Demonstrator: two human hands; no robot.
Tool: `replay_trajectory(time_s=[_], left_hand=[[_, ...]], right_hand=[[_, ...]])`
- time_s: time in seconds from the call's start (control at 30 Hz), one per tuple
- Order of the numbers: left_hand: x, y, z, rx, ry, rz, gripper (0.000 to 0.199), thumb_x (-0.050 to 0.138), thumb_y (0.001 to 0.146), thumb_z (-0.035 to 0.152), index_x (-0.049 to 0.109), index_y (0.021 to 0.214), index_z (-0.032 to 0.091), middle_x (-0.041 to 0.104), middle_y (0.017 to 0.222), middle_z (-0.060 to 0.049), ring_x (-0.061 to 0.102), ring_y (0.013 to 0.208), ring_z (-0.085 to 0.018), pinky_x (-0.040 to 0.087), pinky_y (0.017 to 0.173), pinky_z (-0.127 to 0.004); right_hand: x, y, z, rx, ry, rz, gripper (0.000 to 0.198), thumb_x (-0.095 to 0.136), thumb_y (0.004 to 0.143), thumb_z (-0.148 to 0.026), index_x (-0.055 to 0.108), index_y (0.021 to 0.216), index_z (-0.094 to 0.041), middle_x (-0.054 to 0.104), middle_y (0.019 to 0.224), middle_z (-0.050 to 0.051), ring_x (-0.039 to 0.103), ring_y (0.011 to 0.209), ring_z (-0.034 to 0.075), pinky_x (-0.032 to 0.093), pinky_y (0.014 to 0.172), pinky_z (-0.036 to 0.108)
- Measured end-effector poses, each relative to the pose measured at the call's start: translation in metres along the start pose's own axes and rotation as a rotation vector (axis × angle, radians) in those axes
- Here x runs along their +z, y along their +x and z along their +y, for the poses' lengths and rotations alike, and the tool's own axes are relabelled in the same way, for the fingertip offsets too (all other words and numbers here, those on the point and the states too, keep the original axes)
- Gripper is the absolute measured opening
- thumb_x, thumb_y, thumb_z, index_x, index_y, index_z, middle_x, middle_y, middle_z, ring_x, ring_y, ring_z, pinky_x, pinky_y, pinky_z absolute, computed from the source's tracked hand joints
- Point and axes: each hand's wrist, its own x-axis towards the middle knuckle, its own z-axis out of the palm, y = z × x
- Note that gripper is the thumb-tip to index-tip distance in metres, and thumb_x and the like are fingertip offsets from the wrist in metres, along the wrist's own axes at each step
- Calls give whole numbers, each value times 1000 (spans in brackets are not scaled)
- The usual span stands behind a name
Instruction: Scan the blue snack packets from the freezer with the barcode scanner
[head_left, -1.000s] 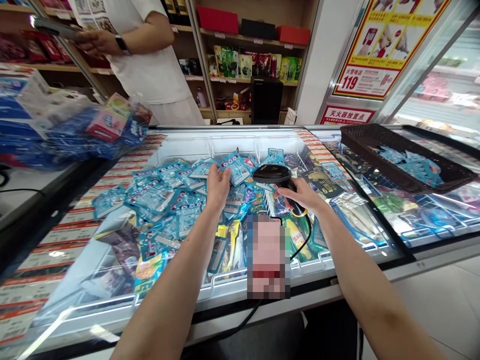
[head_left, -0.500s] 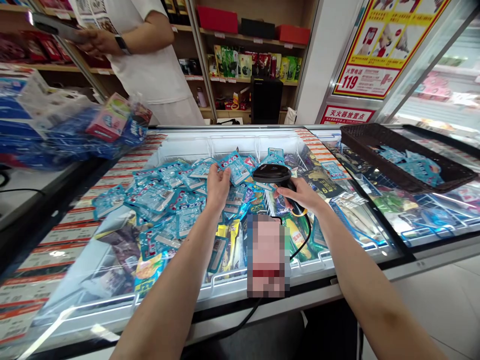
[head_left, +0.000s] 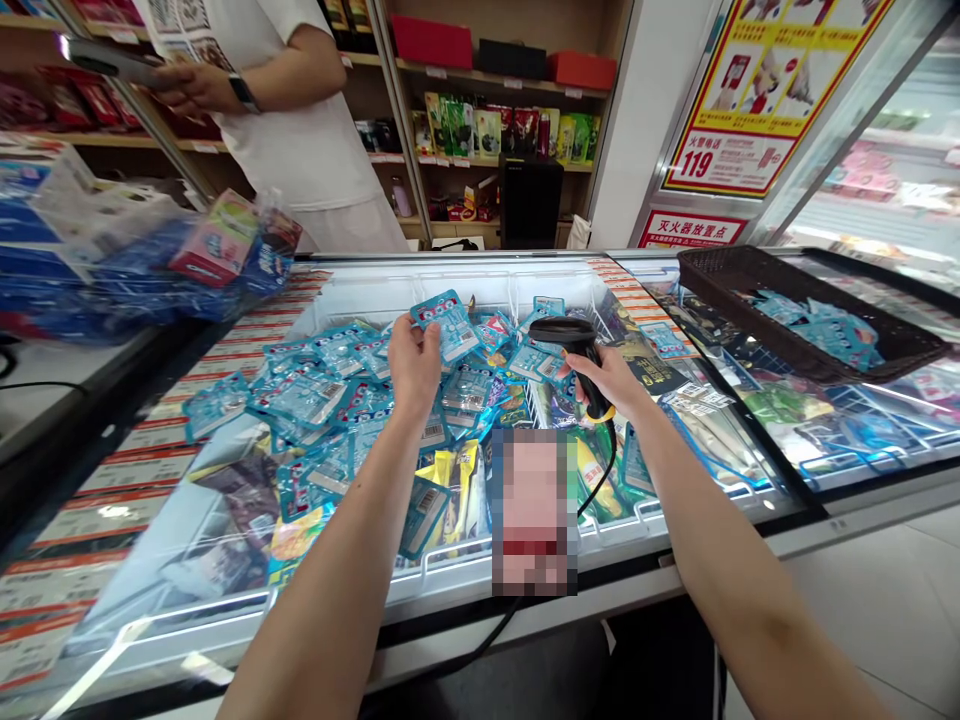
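My left hand [head_left: 414, 362] pinches a blue packet [head_left: 452, 328] by its left edge, its printed side with a label facing up. In my right hand [head_left: 604, 378] is a black barcode scanner [head_left: 564, 330], gripped by its handle, its head pointing left towards the packet. From the handle's base a cable [head_left: 609, 470] curves down. Beneath both hands, many similar blue packets [head_left: 304, 395] lie heaped on the glass top of a chest freezer [head_left: 450, 262]. A pixelated patch covers an upright object near the freezer's front edge.
A brown basket [head_left: 810, 350] with several blue packets stands at the right. Plastic-wrapped boxes [head_left: 217, 240] sit at the left. Behind the freezer a person [head_left: 300, 130] in white holds a handheld device [head_left: 105, 62]. Shelves [head_left: 495, 80] with goods line the back.
My left hand has lifted the blue packet and moved it slightly left and up. The scanner has shifted right and is tilted more upright.
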Motion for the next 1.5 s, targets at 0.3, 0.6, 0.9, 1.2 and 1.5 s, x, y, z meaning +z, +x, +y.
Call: replay_trajectory(time_s=[0.3, 0.6, 0.9, 1.2, 1.5], left_hand=[[-19, 0, 0, -22, 497, -21, 51, 44, 91, 33, 48, 134, 6, 60, 79, -11, 62, 87, -30, 47, 88, -47], [-20, -8, 9, 162, 682, -13, 49, 51, 87, 34, 53, 130, 11, 50, 121, -22, 53, 111, -35, 44, 94, -49], [15, -16, 43, 351, 496, -492, 38, 43, 93, 36, 62, 120, 16, 64, 120, -11, 58, 112, -25, 45, 99, -40], [78, -22, 44, 352, 461, -710, 44, 40, 95, 35, 56, 130, 15, 57, 136, -12, 54, 124, -25, 41, 105, -37], [123, -21, 39, 90, 678, -439, 61, 54, 80, 67, 68, 110, 15, 59, 121, -22, 47, 121, -42, 38, 97, -55]], right_hand=[[-6, 12, 9, -4, 114, 158, 39, 69, 75, -52, 63, 92, -18, 72, 83, 7, 55, 40, 12, 44, 35, 25], [-11, 15, 12, -1, 191, 190, 42, 69, 75, -54, 64, 95, -18, 72, 84, 6, 57, 43, 11, 46, 36, 23], [-13, 17, 15, -23, 218, 187, 42, 68, 76, -54, 64, 95, -17, 71, 83, 6, 56, 41, 10, 46, 35, 23], [-12, 19, 14, 9, 204, 181, 45, 68, 74, -57, 61, 96, -18, 71, 88, 6, 56, 43, 11, 46, 37, 24], [-10, 16, 10, 19, 174, 163, 45, 67, 74, -58, 60, 94, -18, 71, 87, 7, 56, 43, 10, 45, 37, 24]])
